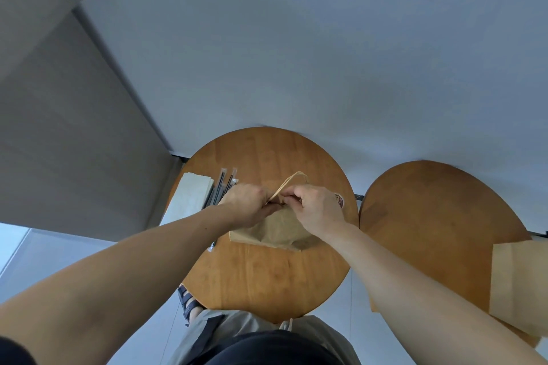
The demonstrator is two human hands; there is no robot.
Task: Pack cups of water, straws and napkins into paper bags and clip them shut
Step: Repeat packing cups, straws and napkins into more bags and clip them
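Observation:
A brown paper bag (275, 231) stands on the round wooden table (267, 278). Its twisted paper handle (292, 179) loops up behind my hands. My left hand (247, 204) and my right hand (315, 209) meet at the bag's top edge, fingers curled and pinching the paper together. A small dark thing shows between the fingertips, too hidden to name. Wrapped black straws (225, 187) lie left of the bag, partly under my left hand. A stack of pale napkins (191, 195) lies at the table's left edge.
A second round wooden table (439, 216) stands to the right, with a flat brown paper bag (519, 284) at its right edge. A round red-and-white object (339, 201) peeks out behind my right hand. White wall behind, grey floor below; my sandalled foot (188, 304) is under the table.

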